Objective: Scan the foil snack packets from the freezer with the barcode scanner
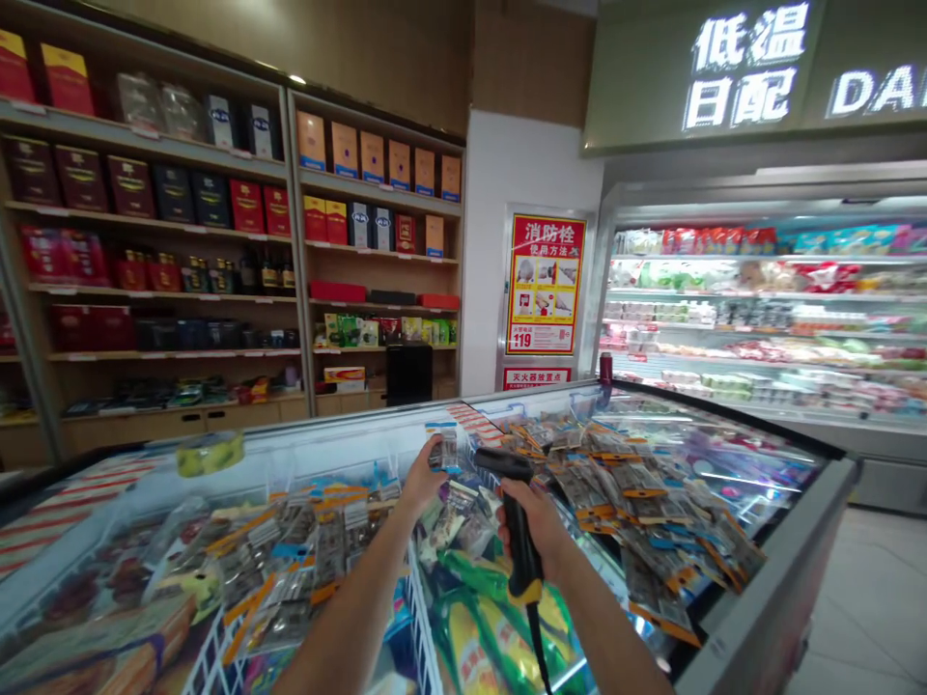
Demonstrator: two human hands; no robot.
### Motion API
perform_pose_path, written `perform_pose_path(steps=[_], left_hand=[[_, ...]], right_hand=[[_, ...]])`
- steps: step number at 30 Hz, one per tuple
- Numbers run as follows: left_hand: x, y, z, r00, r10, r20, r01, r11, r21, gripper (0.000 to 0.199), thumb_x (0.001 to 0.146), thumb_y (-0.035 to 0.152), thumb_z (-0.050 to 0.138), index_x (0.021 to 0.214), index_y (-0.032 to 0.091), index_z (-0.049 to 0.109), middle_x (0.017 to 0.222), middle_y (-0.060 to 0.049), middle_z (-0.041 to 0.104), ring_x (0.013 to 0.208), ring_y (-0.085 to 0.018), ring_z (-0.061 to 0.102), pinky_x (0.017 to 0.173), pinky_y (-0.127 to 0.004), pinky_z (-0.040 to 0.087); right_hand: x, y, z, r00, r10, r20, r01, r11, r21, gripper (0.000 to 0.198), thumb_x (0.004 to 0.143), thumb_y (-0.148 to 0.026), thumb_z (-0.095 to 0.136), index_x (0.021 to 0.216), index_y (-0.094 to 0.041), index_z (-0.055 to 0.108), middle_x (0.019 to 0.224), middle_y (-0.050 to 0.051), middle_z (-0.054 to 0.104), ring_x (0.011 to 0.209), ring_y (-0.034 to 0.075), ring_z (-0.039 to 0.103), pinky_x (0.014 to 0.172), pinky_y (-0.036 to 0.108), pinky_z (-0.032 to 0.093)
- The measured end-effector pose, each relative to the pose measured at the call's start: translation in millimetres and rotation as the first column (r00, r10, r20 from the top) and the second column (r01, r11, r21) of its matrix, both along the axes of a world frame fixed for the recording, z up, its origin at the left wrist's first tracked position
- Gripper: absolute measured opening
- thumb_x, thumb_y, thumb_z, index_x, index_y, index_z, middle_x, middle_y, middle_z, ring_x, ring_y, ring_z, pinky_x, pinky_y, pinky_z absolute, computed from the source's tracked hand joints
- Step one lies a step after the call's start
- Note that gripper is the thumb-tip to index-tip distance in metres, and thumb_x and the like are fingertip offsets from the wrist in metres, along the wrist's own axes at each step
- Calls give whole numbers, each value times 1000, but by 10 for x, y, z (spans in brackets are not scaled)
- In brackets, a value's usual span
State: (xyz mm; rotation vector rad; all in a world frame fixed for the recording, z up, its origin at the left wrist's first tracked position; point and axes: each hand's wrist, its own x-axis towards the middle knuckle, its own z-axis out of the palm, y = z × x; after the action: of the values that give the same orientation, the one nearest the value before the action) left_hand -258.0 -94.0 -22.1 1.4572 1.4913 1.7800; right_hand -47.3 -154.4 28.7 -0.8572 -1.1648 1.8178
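My left hand (424,480) is closed on a small clear packet (443,446) with a blue top edge, held up over the chest freezer. In my right hand (537,521) is a black and yellow barcode scanner (519,541), gripped by its handle, its head turned toward the packet. A cord hangs down from the scanner. Left of my left arm, a loose heap of similar packets (329,541) with orange and blue edges lies in the freezer. A larger pile of such packets (630,483) rests on the glass to the right. Below my hands are green and yellow bags (482,623).
White wire dividers (424,618) split the freezer (275,444). A roll of yellowish tape (210,454) sits at its far left edge, and a dark red can-like object (605,367) at the back corner. Shelves of boxes (380,206) and a refrigerated display (760,319) stand behind.
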Motion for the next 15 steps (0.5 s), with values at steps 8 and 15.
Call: perform_pose_path(steps=[8, 15], left_hand=[[-11, 10, -3, 999, -34, 20, 34, 999, -28, 66, 51, 0, 46, 114, 19, 46, 104, -3, 59, 88, -15, 56, 79, -25, 42], [-19, 37, -14, 997, -21, -79, 21, 1000, -5, 65, 51, -1, 45, 112, 22, 49, 118, -1, 52, 110, -18, 46, 94, -29, 33]], right_hand=[[227, -188, -17, 992, 24, -123, -27, 999, -24, 28, 68, -41, 55, 79, -16, 50, 48, -4, 51, 34, 8, 45, 29, 20, 39], [269, -292, 144, 998, 66, -3, -67, 995, -68, 28, 71, -41, 53, 85, -16, 51, 48, -3, 52, 35, 9, 47, 30, 21, 42]])
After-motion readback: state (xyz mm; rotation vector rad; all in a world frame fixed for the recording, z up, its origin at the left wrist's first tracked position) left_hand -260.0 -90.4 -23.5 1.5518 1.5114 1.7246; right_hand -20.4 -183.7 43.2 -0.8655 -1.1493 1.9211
